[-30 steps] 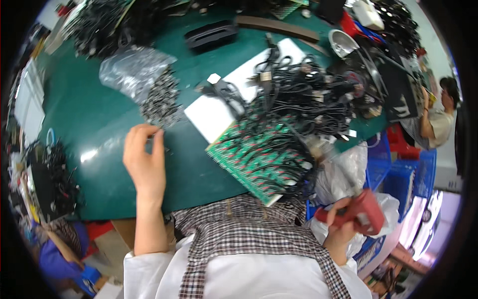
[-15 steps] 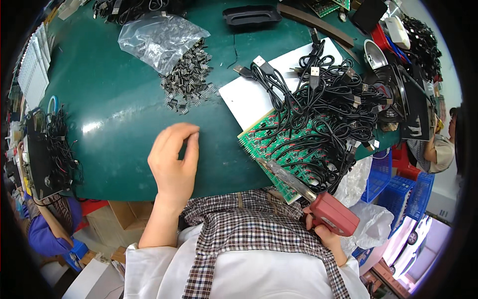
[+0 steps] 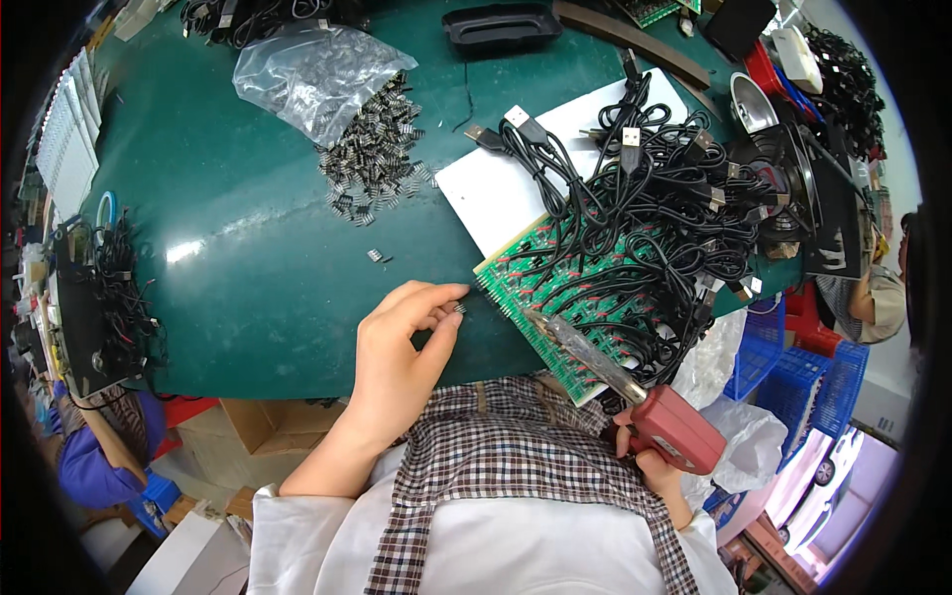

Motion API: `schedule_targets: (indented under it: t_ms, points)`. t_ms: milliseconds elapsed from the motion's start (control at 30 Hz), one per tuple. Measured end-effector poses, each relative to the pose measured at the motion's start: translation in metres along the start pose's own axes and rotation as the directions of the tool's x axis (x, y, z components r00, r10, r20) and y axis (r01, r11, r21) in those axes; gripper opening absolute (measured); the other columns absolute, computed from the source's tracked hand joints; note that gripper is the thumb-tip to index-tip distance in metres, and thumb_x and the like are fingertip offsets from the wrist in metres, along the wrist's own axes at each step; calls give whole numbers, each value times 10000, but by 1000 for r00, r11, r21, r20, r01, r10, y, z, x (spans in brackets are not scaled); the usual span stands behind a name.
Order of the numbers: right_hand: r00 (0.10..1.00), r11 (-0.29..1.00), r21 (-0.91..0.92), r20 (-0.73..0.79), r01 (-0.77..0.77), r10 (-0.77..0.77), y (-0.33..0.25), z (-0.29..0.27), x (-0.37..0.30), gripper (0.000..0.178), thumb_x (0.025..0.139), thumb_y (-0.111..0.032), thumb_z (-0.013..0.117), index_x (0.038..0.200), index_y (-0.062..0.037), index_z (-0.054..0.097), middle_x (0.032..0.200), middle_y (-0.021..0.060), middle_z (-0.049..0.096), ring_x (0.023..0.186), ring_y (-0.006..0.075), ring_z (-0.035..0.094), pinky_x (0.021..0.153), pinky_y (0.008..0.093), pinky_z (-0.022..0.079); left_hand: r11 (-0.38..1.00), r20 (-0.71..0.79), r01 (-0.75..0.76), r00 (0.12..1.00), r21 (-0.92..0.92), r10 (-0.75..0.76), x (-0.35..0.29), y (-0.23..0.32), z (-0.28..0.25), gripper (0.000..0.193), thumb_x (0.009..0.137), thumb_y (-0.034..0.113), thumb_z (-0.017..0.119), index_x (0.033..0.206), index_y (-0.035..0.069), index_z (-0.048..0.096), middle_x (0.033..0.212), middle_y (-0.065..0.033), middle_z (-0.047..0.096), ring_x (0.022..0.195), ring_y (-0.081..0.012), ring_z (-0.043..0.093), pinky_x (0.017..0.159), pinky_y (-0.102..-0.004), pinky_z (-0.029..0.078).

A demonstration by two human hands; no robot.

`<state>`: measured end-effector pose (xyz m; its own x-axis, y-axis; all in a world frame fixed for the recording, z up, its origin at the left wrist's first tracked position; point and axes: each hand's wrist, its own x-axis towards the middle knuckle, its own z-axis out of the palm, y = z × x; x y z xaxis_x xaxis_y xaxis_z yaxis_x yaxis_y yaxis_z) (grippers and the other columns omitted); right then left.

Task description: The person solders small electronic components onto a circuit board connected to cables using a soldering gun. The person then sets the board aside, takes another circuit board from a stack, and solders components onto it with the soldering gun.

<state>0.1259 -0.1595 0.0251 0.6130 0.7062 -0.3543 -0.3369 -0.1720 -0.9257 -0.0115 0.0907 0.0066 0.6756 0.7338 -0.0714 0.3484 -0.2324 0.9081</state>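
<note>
My left hand (image 3: 402, 347) is beside the near-left edge of a green circuit board panel (image 3: 526, 273). Thumb and fingertips pinch a small part with silver and black stripes (image 3: 459, 308). My right hand (image 3: 650, 466) grips a red-handled soldering gun (image 3: 677, 429). Its metal barrel slants up and left over the panel's near edge; I cannot tell whether its tip touches it. Black USB cables (image 3: 684, 188) lie bundled across the panel, which rests partly on a white sheet (image 3: 471, 203). Another small striped part (image 3: 375, 255) lies alone on the green table.
A heap of striped parts (image 3: 372, 154) spills from a clear plastic bag (image 3: 307, 74). Behind stands a black tray (image 3: 501, 28) beside a brown bar (image 3: 635, 45). A metal funnel-shaped piece (image 3: 751, 104) and a dark stand are at right, blue baskets (image 3: 833, 392) below. Other people sit at both sides.
My left hand has moved right and nearer to me, to the panel's edge, and a striped part now shows in its pinch. A single part shows near its former place. The soldering gun is nearly still.
</note>
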Motion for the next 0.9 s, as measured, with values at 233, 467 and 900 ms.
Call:
schedule_targets:
  t_ms: [233, 467, 900]
  points:
    - [999, 999, -23, 4, -42, 42, 2, -2, 0, 680, 613, -305, 803, 1064, 98, 492, 676, 84, 598, 557, 122, 553, 518, 208, 424, 993, -67, 80, 994, -92, -86, -3, 0, 2, 173, 736, -84, 576, 898, -34, 609, 840, -94, 576, 758, -169, 578, 664, -255, 480]
    - [999, 999, 12, -2, -47, 47, 1, -4, 0, 697, 605, -323, 808, 1059, 101, 491, 681, 82, 596, 545, 117, 544, 506, 205, 415, 915, -176, -130, 962, 381, 210, 3, 0, 0, 148, 703, -81, 587, 833, -10, 578, 821, -102, 568, 725, -226, 571, 672, -282, 453]
    - [995, 995, 39, -11, -96, 96, -5, 1, 4, 670, 598, -334, 808, 1013, 96, 503, 751, 104, 607, 560, 108, 544, 489, 185, 402, 835, -149, -127, 959, 535, 242, -1, -7, -25, 161, 647, -101, 579, 778, -7, 579, 789, -91, 553, 740, -210, 544, 680, -288, 435]
